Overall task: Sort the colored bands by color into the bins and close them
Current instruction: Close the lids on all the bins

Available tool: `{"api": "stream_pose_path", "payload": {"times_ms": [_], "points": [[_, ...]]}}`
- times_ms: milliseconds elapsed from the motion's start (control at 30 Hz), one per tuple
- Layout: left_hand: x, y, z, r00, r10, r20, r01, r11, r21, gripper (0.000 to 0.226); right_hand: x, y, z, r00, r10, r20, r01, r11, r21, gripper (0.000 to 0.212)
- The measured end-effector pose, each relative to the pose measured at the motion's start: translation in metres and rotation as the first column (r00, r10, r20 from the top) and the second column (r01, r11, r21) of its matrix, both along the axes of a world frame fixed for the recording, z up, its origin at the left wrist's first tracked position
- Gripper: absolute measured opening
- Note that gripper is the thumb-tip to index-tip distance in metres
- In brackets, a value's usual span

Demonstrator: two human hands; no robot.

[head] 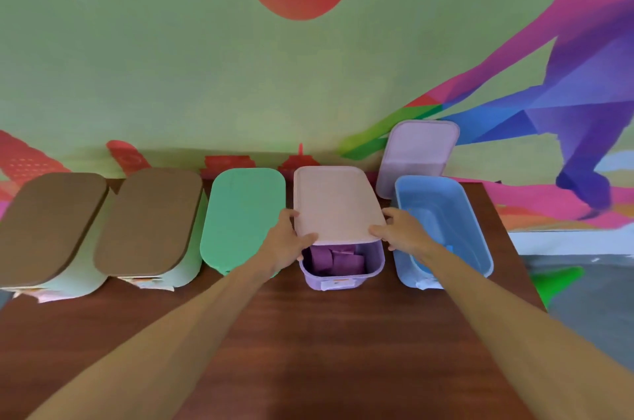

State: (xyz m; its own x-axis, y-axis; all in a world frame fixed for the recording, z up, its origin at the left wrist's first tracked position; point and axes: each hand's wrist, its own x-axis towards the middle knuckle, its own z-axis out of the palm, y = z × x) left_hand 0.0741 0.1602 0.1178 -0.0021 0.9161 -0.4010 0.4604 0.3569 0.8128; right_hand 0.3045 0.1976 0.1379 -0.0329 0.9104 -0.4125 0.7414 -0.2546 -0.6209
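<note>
Left hand (287, 241) and right hand (398, 230) grip the pink lid (338, 205) by its sides over the purple bin (343, 277). Draw it to the bin's near rim; press 4 corners evenly.

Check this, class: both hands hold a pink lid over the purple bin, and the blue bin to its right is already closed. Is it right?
No. The head view shows the blue bin open, a lilac lid leaning on the wall behind it. The left hand and right hand hold the pink lid over the purple bin.
</note>
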Motion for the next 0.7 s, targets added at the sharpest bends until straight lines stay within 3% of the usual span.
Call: {"api": "stream_pose_path", "payload": {"times_ms": [100,233,433,567,700], "points": [[0.006,-0.013,-0.014,0.997,0.026,-0.076,-0.03,0.998,-0.053,0.07,0.004,-0.021,-0.005,0.998,0.044,-0.048,-0.047,0.996,-0.071,0.059],[0.015,-0.025,-0.026,0.974,-0.019,-0.226,0.0,0.997,-0.084,0.047,0.009,-0.035,-0.011,0.99,0.136,-0.035,-0.138,0.989,-0.054,0.071],[0.029,-0.032,-0.037,0.906,-0.037,-0.422,-0.002,0.996,-0.092,0.048,0.018,-0.038,-0.019,0.973,0.232,0.017,-0.232,0.973,-0.002,0.064],[0.029,-0.03,-0.039,0.893,-0.052,-0.448,0.002,0.994,-0.111,0.052,0.019,-0.038,-0.027,0.967,0.25,-0.045,-0.249,0.968,0.027,0.061],[0.027,-0.033,-0.043,0.908,-0.06,-0.415,0.018,0.994,-0.104,0.053,0.016,-0.04,-0.034,0.976,0.218,-0.014,-0.217,0.974,0.073,0.059]]}}
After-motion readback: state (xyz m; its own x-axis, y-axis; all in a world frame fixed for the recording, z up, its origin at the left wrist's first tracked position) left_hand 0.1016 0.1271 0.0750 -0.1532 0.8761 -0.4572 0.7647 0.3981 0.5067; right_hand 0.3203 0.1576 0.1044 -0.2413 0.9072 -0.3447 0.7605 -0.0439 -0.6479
